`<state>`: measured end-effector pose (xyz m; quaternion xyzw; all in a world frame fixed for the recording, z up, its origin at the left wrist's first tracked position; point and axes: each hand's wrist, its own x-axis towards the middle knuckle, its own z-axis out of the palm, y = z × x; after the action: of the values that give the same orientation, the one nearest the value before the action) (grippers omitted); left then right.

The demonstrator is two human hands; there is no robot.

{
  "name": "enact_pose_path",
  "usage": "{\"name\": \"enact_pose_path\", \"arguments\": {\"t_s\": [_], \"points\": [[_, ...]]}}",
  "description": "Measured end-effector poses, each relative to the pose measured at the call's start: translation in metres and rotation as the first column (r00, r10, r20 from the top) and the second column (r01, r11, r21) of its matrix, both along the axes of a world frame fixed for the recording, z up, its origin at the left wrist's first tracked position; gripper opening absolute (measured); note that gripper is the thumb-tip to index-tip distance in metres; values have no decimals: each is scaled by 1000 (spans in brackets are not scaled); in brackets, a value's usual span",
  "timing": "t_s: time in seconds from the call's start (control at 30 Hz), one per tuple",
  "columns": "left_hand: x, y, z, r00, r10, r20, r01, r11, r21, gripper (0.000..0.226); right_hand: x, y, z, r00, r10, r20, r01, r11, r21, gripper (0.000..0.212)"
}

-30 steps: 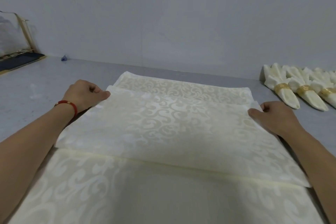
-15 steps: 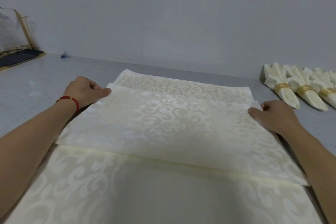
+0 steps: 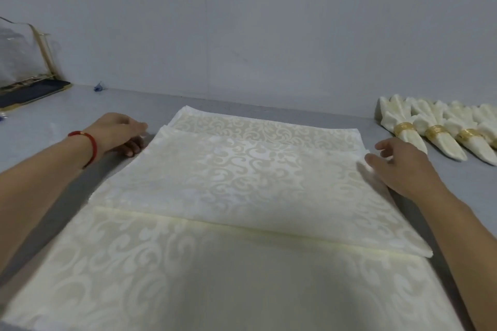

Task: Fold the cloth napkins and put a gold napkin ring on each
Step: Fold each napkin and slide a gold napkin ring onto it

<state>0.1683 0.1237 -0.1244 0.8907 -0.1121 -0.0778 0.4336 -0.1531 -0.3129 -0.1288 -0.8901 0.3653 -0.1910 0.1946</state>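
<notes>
The cream damask napkin [image 3: 242, 196] lies flat on the grey table [image 3: 40, 126] straight in front of you, its near part spread wide toward your body. A folded band of it crosses the middle with its long axis running from your left to your right, the fold crease facing you and the band's loose edge pointing away toward the wall [image 3: 269, 35]. Beyond that edge a strip of the lower layer shows.

Your left hand [image 3: 118, 131] sits just beside the band's far left corner, fingers loosely bent on the table and holding nothing; whether they touch the cloth, you cannot tell. It wears a red bracelet [image 3: 90, 146] at the wrist. Your right hand [image 3: 403, 166] rests at the band's right end with fingers relaxed and spread, the thumb against the cloth edge, gripping nothing.

To your right, well apart from the cloth, a row of finished napkins [image 3: 419, 129] lies near the wall; 3 gold rings [image 3: 404, 129] are plainly visible on them, with the row cut off by the frame edge. At far left stands a clear bag with gold trim [image 3: 21, 59] on a dark tray [image 3: 32, 91]. Nothing lies on the folded band between your hands.
</notes>
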Motion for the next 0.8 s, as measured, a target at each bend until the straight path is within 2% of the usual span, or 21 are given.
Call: {"name": "enact_pose_path", "arguments": {"t_s": [0.03,0.1,0.17,0.23,0.3,0.4,0.6,0.8], "points": [[-9,2,1,988,-5,152,-14,992,124,28,-2,9,5,999,37,-25,-37,999,-32,43],[-43,-3,2,861,-153,485,7,957,290,26,1,40,17,986,151,-72,-156,985,-69,40],[-94,-19,2,731,-366,576,209,923,322,42,9,87,25,952,282,-115,-291,954,-72,46],[-135,-41,-3,678,-483,555,300,870,391,61,16,140,21,912,385,-143,-397,915,-74,53],[-159,-61,-17,667,-559,492,266,796,544,68,18,179,3,866,457,-202,-480,873,-84,59],[-168,-75,-45,772,-588,242,312,682,662,63,8,190,-30,812,437,-387,-486,873,-34,69],[-166,-74,-48,804,-570,169,327,661,675,64,-50,121,-33,870,155,-468,-173,985,6,76],[-123,-30,-48,904,-400,150,184,681,708,67,-62,107,-35,858,148,-492,-170,985,0,74]]}}
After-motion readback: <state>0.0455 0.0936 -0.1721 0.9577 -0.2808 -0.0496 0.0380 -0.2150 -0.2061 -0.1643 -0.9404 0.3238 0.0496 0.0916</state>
